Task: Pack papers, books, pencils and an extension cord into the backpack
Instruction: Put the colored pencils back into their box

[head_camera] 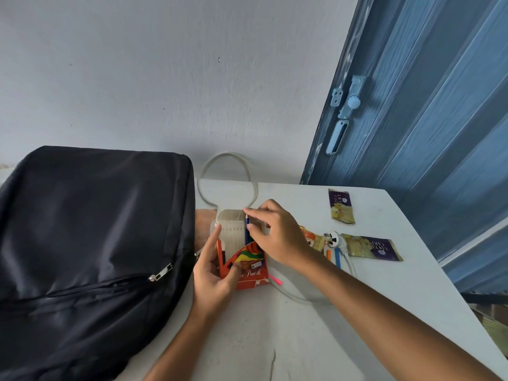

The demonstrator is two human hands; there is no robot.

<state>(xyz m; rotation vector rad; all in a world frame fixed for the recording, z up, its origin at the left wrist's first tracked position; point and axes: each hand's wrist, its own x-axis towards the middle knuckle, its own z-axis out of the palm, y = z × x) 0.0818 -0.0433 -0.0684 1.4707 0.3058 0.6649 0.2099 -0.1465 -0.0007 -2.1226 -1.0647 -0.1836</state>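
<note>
Black backpack [90, 229]: lying on white table [384, 284], left side, front zip shut; contents not visible.
Ext. cord [228, 171]: white, looped behind the socket block [232, 229], plug [333, 238] to the right, all on table outside the bag.
Colour-pencil box [251, 266]: orange, flap open, gripped in my left hand [213, 270], pencils inside.
Blue pencil [247, 229]: pinched by my right hand [275, 232], tip up, lower end in box.
Loose pencils [332, 257]: beside plug.
2 cake wrappers [341, 206]: far right.
</note>
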